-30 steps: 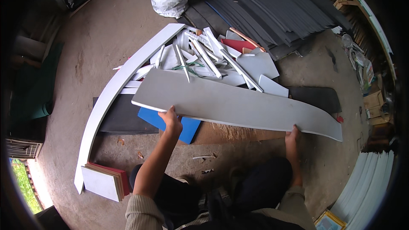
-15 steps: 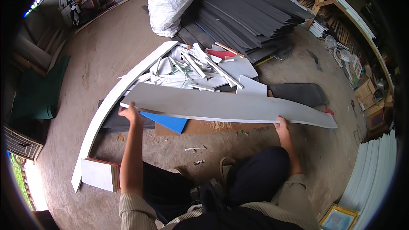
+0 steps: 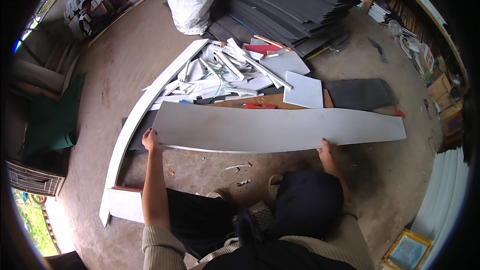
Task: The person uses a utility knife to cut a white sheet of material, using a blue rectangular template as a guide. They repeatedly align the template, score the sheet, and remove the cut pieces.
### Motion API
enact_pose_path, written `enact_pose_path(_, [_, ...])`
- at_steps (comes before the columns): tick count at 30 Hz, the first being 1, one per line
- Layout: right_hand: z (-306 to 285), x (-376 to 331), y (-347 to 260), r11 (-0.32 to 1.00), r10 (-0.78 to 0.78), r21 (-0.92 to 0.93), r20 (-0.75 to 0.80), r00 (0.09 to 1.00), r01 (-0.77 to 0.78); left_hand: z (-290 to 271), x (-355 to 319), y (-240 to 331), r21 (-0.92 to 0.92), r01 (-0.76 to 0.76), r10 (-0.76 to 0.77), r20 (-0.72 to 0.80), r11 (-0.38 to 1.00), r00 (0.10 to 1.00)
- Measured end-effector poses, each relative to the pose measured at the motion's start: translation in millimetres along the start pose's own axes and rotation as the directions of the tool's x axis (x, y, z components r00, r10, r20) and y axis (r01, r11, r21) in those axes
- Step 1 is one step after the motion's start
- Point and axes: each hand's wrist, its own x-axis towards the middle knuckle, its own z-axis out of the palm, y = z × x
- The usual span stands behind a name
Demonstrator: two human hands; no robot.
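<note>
I hold the long grey board [image 3: 280, 129] flat in front of my knees, above the concrete floor [image 3: 115, 60] and just before the heap of white offcuts [image 3: 225, 72]; my left hand [image 3: 150, 139] is closed on its left end and my right hand [image 3: 326, 149] is closed on the near edge, more to the right. The board looks thin and light but very long, and I judge it will sag and wobble at the far right end, which sticks out well beyond my right hand. I think wide-apart grips on the near edge are the best hold, because such a thin sheet could crack if it bends too much
</note>
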Motion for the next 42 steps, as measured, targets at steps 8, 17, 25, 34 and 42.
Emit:
enact_pose_path(8, [46.5, 5.7, -44.5, 0.985, -0.060, -0.170, -0.386, 0.920, -0.008, 0.2, -6.5, -43.5, 0.503, 0.122, -0.236, 0.169, 0.856, 0.957])
enact_pose_path(17, [35.3, 33.2, -87.6, 0.946, -0.247, -0.307, -0.465, 0.850, 0.107, 46.5, -29.0, -77.0, 0.562, -0.025, -0.314, 0.497, 0.827, 0.809])
enact_pose_path(25, [62.9, -33.0, -134.8, 0.943, -0.329, -0.151, -0.267, 0.906, 0.298, 20.7, -12.3, -113.8, 0.645, -0.004, -0.436, 0.522, 0.764, 0.733])
enact_pose_path(34, [125.9, -36.9, -213.6, 0.885, -0.452, -0.159, -0.071, 0.889, 0.437, 16.5, 32.6, -169.5, 0.584, -0.104, -0.293, 0.544, 0.805, 0.786])
enact_pose_path(42, [32.3, 73.2, -175.5, 0.898, -0.327, -0.377, -0.226, 0.918, 0.227, 62.7, -35.4, -163.7, 0.571, -0.060, -0.369, 0.603, 0.819, 0.707])
